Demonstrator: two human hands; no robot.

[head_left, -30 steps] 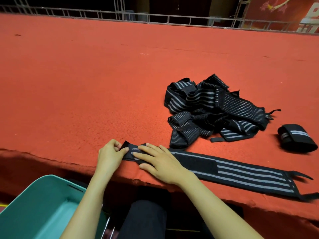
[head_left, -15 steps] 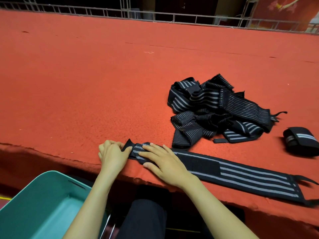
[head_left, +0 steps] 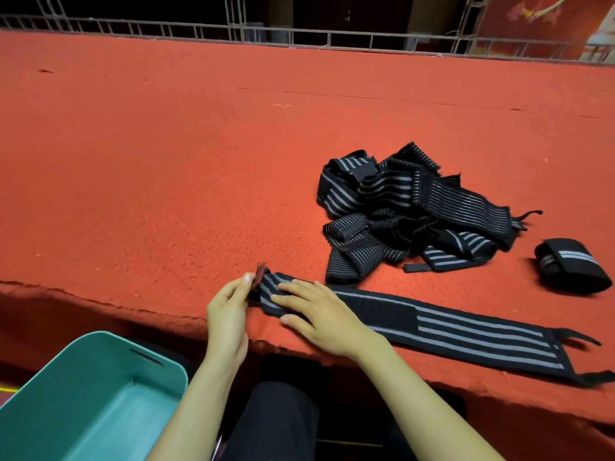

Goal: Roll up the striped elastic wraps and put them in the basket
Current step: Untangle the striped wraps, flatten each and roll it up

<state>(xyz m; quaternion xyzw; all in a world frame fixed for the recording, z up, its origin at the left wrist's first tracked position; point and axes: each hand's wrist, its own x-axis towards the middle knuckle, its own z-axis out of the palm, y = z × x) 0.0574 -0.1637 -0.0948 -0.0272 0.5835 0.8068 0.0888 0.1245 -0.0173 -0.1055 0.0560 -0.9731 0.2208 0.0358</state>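
The red carpet (head_left: 166, 178) carries everything. The teal basket (head_left: 109, 337) sits low at the left, within easy reach. A tangled pile (head_left: 409, 211) lies beyond the flat wrap (head_left: 449, 324), with a rolled wrap (head_left: 570, 264) at the right. The right hand (head_left: 319, 314) presses the strip with straight fingers, likely to steady it. The left hand (head_left: 228, 314) pinches its end to start rolling. I can read no lettering.

A wide counter (head_left: 166, 144) covered in worn red felt fills the view, its near edge frayed. A grey metal railing (head_left: 332, 38) lines the far edge. Behind it the room is dark, with a red banner (head_left: 549, 15) at upper right.
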